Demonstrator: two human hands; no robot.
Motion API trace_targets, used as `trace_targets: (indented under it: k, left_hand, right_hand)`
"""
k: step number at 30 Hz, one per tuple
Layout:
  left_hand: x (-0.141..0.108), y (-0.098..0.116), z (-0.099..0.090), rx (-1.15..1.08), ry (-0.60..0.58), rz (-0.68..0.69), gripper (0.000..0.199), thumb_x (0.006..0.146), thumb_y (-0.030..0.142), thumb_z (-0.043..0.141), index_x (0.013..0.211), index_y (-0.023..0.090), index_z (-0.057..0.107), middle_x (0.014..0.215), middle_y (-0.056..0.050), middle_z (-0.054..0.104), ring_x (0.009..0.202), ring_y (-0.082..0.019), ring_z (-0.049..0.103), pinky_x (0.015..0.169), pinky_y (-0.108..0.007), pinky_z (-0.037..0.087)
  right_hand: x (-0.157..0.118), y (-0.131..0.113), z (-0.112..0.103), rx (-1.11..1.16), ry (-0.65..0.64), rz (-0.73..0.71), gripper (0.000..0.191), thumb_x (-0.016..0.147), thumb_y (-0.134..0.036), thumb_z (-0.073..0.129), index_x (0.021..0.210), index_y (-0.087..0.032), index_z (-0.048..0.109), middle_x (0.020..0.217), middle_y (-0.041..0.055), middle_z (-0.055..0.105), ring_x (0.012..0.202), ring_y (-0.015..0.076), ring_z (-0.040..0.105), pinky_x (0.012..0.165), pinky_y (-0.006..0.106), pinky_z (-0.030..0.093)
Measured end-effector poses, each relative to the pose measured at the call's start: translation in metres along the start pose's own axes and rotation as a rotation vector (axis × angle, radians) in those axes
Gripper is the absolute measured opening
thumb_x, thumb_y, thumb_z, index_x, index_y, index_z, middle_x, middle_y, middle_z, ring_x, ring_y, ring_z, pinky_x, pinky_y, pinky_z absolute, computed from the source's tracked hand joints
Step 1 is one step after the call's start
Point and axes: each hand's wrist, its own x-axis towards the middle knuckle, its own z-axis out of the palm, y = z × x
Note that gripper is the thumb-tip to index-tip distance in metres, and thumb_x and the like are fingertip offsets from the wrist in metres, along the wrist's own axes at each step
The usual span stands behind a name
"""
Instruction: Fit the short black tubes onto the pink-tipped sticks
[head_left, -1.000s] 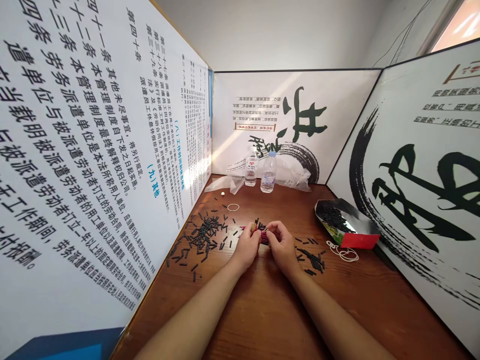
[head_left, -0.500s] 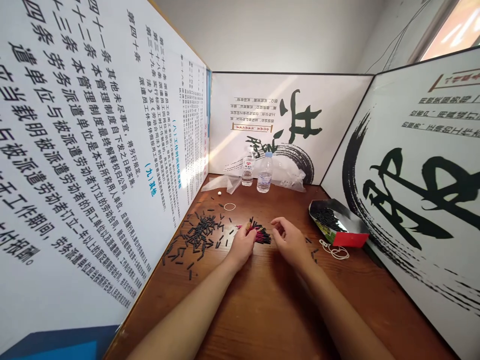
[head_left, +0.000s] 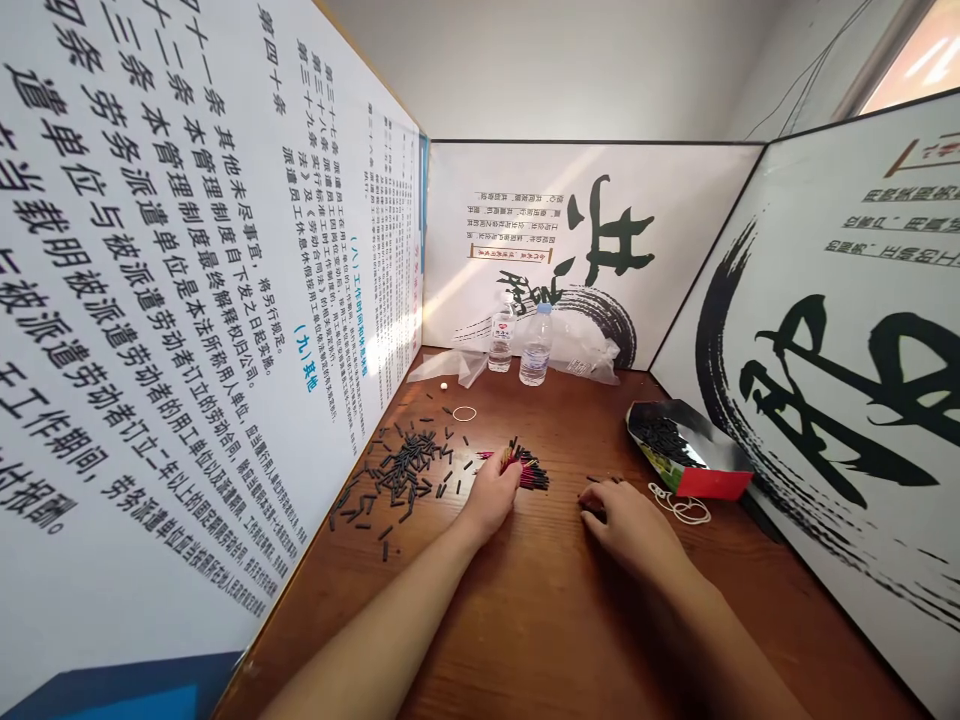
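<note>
My left hand [head_left: 496, 492] is closed around a bundle of thin pink and black sticks [head_left: 534, 472], low over the middle of the table. The bundle's dark ends fan out to the right of my fingers, and a few golden tips show by the thumb. To the right, my right hand [head_left: 628, 515] rests low at the tabletop, palm down. Its fingers are bent, with a gap between thumb and forefinger. A few small black tubes [head_left: 616, 479] lie just beyond its fingers. A large loose pile of similar short black tubes [head_left: 409, 465] is spread left of my left hand.
An open box with a red flap [head_left: 712, 483] holds more black pieces at right, beside white loops of cord [head_left: 684, 508]. Two water bottles [head_left: 534, 350] and clear plastic bags [head_left: 592, 355] stand at the back. A rubber band [head_left: 464, 413] lies behind the pile. Printed panels enclose the table.
My right hand has moved right and down, away from the bundle, to the tabletop by the few black tubes. My left hand keeps its hold on the sticks. The view has shifted slightly.
</note>
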Motion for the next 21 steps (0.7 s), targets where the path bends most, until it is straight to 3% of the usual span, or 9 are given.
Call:
trace_targets:
  k: [15, 18, 21]
  left_hand:
    - [-0.004, 0.009, 0.004, -0.007, -0.006, -0.022, 0.014, 0.077, 0.030, 0.060, 0.075, 0.017, 0.054, 0.058, 0.002, 0.050, 0.058, -0.010, 0.049, 0.061, -0.022, 0.042]
    - [-0.004, 0.008, 0.003, -0.011, -0.010, -0.025, 0.014, 0.077, 0.029, 0.060, 0.074, 0.017, 0.053, 0.057, 0.003, 0.048, 0.056, -0.009, 0.048, 0.060, -0.022, 0.042]
    - [-0.003, 0.006, 0.003, -0.010, -0.012, -0.028, 0.016, 0.077, 0.028, 0.059, 0.072, 0.017, 0.050, 0.055, 0.004, 0.044, 0.053, -0.008, 0.044, 0.056, -0.020, 0.039]
  right_hand:
    - [0.005, -0.015, 0.005, -0.118, 0.049, 0.027, 0.014, 0.083, -0.024, 0.048, 0.070, -0.020, 0.053, 0.075, 0.0050, 0.062, 0.074, 0.0203, 0.052, 0.068, 0.031, 0.034]
    - [0.006, -0.011, 0.009, -0.039, 0.110, 0.031, 0.015, 0.084, -0.024, 0.047, 0.071, -0.020, 0.053, 0.073, 0.0041, 0.061, 0.073, 0.0198, 0.053, 0.067, 0.030, 0.034]
    - [0.007, -0.010, 0.012, 0.198, 0.229, 0.046, 0.015, 0.085, -0.028, 0.048, 0.075, -0.020, 0.055, 0.071, 0.0022, 0.060, 0.067, 0.0174, 0.053, 0.064, 0.028, 0.036]
